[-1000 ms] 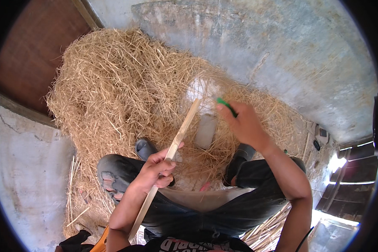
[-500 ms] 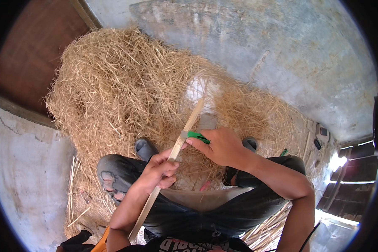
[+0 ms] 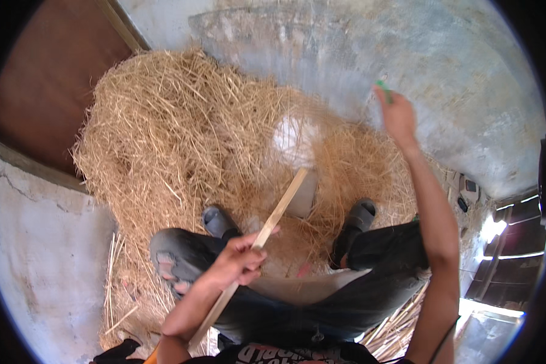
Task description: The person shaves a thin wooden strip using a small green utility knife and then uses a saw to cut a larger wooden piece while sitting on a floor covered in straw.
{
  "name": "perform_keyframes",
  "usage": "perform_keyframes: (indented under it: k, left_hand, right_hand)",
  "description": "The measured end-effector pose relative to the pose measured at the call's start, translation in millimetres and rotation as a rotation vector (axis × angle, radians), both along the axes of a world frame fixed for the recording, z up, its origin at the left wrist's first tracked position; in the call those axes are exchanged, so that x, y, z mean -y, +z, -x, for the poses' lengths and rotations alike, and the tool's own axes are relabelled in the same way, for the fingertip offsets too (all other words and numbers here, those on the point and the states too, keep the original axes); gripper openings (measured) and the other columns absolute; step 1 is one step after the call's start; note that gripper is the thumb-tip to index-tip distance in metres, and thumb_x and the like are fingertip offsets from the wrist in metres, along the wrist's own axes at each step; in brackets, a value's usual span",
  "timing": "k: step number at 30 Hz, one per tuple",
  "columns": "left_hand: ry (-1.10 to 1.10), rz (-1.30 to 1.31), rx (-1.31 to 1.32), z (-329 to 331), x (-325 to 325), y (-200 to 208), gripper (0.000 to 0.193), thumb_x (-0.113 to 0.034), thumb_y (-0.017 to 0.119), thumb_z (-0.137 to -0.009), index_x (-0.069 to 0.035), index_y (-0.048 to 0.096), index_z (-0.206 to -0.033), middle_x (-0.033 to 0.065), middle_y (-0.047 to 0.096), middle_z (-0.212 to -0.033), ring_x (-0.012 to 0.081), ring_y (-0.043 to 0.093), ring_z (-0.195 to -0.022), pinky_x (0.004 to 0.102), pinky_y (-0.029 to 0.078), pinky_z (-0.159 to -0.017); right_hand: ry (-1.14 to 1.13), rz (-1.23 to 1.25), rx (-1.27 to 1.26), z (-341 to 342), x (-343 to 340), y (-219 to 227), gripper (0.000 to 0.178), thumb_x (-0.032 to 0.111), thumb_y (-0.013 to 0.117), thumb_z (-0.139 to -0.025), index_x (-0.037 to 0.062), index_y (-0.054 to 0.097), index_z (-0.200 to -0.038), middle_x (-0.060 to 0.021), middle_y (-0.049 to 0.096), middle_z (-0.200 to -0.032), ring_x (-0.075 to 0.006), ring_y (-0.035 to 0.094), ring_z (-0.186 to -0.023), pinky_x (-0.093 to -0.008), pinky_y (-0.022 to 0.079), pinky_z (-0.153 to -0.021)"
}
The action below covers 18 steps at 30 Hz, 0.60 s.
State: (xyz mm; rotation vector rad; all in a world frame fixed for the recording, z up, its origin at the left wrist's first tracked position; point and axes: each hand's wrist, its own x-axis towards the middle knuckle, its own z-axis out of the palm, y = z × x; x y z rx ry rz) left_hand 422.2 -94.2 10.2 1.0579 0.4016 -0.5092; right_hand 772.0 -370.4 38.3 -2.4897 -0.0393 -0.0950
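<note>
My left hand [image 3: 241, 262] is closed around a long, flat strip of pale wood or bamboo [image 3: 280, 211]. The strip slants from beside my left forearm up past my knees, its far end pointing at the straw. Raised far out to the right, in front of the wall, my right hand [image 3: 400, 118] grips a green-handled utility knife [image 3: 383, 88]. Only bits of its green handle show, and its blade cannot be made out. Knife and strip are well apart.
A large heap of straw [image 3: 158, 133] lies ahead and left, against a stained wall [image 3: 455, 67]. My sandalled feet [image 3: 363, 213] rest among loose straw. A white lump [image 3: 295, 141] sits beyond the strip. Cut stalks [image 3: 397, 315] lie by my right thigh.
My right hand has lifted the knife off the strip and swung far forward and right. The strip's far end has come slightly nearer, still in my left hand.
</note>
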Motion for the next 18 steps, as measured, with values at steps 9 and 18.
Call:
perform_keyframes:
  k: [9,18]
  left_hand:
    - [0.125,0.181,-0.006,-12.5,-10.7,-3.2,0.064,0.000,0.049,-0.096,-0.013,0.037,-0.158,-0.0074,0.025,-0.062,0.0030,0.021,-0.043,0.0219,0.018,-0.038]
    - [0.132,0.156,-0.040,-25.1,3.7,3.4,0.064,0.000,0.049,-0.095,-0.014,0.039,-0.157,-0.0075,0.026,-0.065,0.0026,0.020,-0.044,0.0208,0.017,-0.040]
  right_hand:
    - [0.419,-0.233,-0.005,97.5,-23.9,2.4,0.051,0.048,0.059,-0.102,-0.0008,0.068,-0.089,-0.0086,0.047,-0.060,-0.0166,0.044,-0.055,-0.0367,0.038,-0.053]
    - [0.864,-0.006,-0.054,164.5,-60.8,-11.2,0.044,0.052,0.057,-0.099,0.0130,0.077,-0.102,-0.0149,0.063,-0.062,-0.0367,0.065,-0.059,-0.0459,0.049,-0.054]
